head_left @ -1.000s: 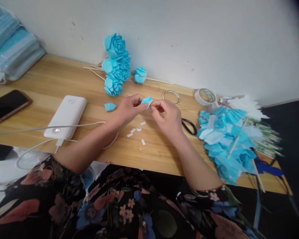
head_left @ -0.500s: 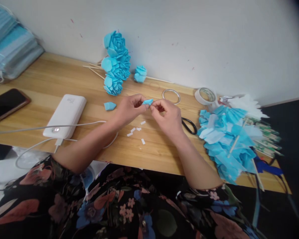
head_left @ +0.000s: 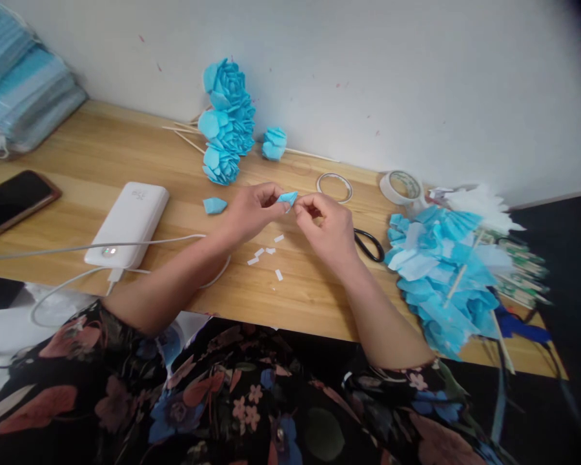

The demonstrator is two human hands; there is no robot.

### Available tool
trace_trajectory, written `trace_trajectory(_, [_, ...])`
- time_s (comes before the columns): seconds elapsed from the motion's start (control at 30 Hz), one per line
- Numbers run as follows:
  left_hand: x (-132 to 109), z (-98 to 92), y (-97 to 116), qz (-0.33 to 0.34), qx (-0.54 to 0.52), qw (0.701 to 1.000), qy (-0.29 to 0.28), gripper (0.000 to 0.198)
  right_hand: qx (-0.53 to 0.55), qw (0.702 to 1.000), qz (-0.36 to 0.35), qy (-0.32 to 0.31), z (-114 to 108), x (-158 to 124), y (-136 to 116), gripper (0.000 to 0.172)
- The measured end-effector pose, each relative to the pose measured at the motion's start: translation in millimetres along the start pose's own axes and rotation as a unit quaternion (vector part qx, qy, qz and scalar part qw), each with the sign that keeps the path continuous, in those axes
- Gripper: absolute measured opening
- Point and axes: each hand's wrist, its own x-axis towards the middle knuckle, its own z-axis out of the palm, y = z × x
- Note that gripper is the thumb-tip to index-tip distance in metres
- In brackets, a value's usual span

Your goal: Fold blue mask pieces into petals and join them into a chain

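Turquoise blue is shown by the folded piece (head_left: 287,197), the loose piece (head_left: 215,205) and the flower heads (head_left: 224,126), while blue is mixed with white in the crumpled sheets (head_left: 433,271). The tabletop (head_left: 314,303) is finished in yellow-brown wood grain, the power bank (head_left: 128,223) in white. The clothing (head_left: 223,394) is patterned with orange, pink, blue and green florals on black.

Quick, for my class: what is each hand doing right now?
Left hand: closed, pinching a small blue piece.
Right hand: fingertips drawn together by that piece's right end; whether they grip it cannot be told.
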Motion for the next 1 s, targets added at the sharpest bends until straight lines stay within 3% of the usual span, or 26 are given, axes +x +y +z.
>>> trace_trajectory(0.77, [-0.3, -4.2, 6.3, -0.032, -0.004, 0.999, -0.012, 0.019, -0.017, 1.000, -0.015, -0.001, 1.4, 0.1, 1.7, 0.011])
trace_trajectory(1.0, [-2.3, -4.1, 14.3, -0.046, -0.020, 0.999, -0.019, 0.016, -0.022, 0.999, -0.025, 0.025, -1.1, -0.2, -1.5, 0.013])
